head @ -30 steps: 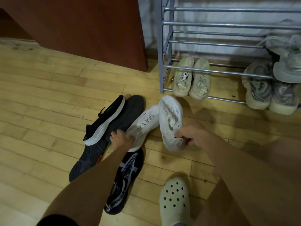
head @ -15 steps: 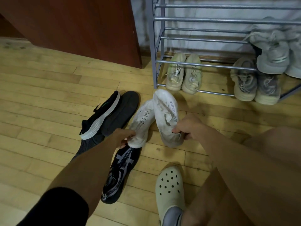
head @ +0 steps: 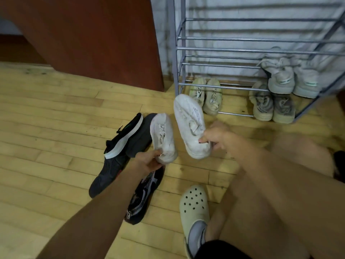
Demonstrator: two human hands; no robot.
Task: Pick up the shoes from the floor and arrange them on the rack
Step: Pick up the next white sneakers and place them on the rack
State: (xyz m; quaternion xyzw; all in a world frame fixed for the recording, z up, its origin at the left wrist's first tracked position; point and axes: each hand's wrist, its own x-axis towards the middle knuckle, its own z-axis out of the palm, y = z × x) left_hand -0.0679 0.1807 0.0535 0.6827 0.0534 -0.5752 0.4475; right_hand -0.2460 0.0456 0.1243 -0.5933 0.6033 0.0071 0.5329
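The left white shoe (head: 163, 139) is gripped at its heel by the left hand (head: 147, 161), with its toe pointing away from the hand. The right white shoe (head: 190, 126) is pinched at its heel by the right hand (head: 218, 139), close beside the first but apart from it. Beyond the right hand stands the rack (head: 224, 50), with pale pairs (head: 205, 94) in its lower tiers. Left of the left hand, black shoes (head: 121, 141) lie on the floor (head: 46, 128). A patterned shoe (head: 143, 195) lies under that wrist. A clog (head: 194, 204) sits below the right hand.
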